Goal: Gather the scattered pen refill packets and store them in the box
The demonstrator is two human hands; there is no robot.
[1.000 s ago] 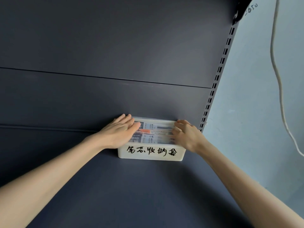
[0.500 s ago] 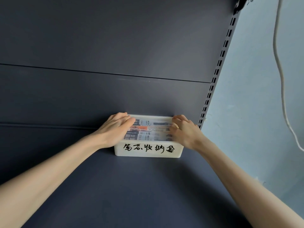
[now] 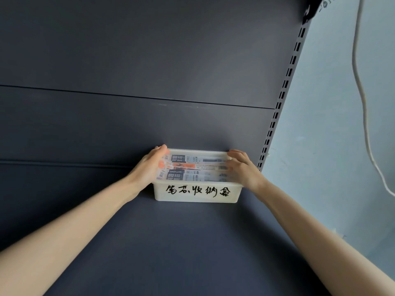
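Note:
A white plastic box point(image 3: 196, 192) with black handwritten characters on its front stands on the dark shelf, against the back panel. Several pen refill packets point(image 3: 192, 167) lie flat inside it, printed in white, black and orange. My left hand point(image 3: 147, 167) clasps the box's left end, fingers reaching to its far left corner, and the packets' left tips touch that hand. My right hand point(image 3: 243, 169) clasps the right end, fingers curled over the rim. No packets lie outside the box.
The dark shelf board point(image 3: 171, 242) runs towards me. A dark back panel point(image 3: 149, 116) rises behind the box. A slotted metal upright point(image 3: 277, 107) stands just right of the box, a pale wall with a hanging white cable point(image 3: 363, 97) beyond it.
Both hands slid outward from on top of the packets to the two ends of the box. More of the packets shows now.

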